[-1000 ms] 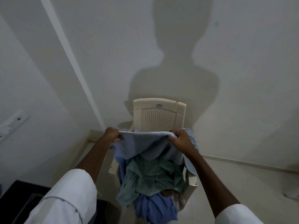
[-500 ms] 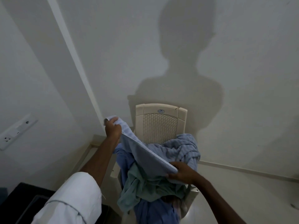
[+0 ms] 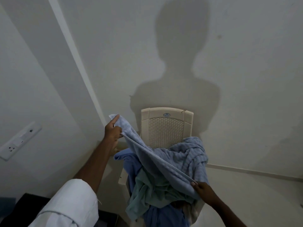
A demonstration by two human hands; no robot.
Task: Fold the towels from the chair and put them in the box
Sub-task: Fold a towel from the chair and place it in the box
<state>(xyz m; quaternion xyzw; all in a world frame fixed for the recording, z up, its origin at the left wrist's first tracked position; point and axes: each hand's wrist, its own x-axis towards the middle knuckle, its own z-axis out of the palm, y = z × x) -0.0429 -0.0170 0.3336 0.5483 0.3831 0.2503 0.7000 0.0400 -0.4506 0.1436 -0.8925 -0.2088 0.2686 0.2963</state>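
Pale blue towel (image 3: 183, 156) hangs stretched by its hemmed edge between two hands above the chair (image 3: 165, 128). The rest of it trails back over the heap on the seat. The left hand (image 3: 113, 130) is raised and pinches one corner, with a finger pointing up along the cloth. The right hand (image 3: 202, 190) is lower and nearer, with its fingers closed on the far end of the same hem.

The main risk, as I judge it, is the trailing part. It lies across a green towel (image 3: 147, 189) and a darker blue towel (image 3: 131, 163), so lifting it free could drag either one off the seat onto the floor. Both grips are narrow pinches at the hem, and a sharp tug against that drag could pull a corner loose. A fold made with the bulk bunched up would likely come out crooked.

The cloth is soft and limp, with a waffle-like ribbed weave and a flat stitched border, and it sags wherever it is unsupported. The green and darker blue towels look smoother and lie crumpled in loose folds. The chair is cream moulded plastic with a perforated backrest, and it looks light enough to shift.

A black box (image 3: 21, 208) sits low on the left, partly hidden by a white sleeve (image 3: 65, 207). I cannot tell what it contains.
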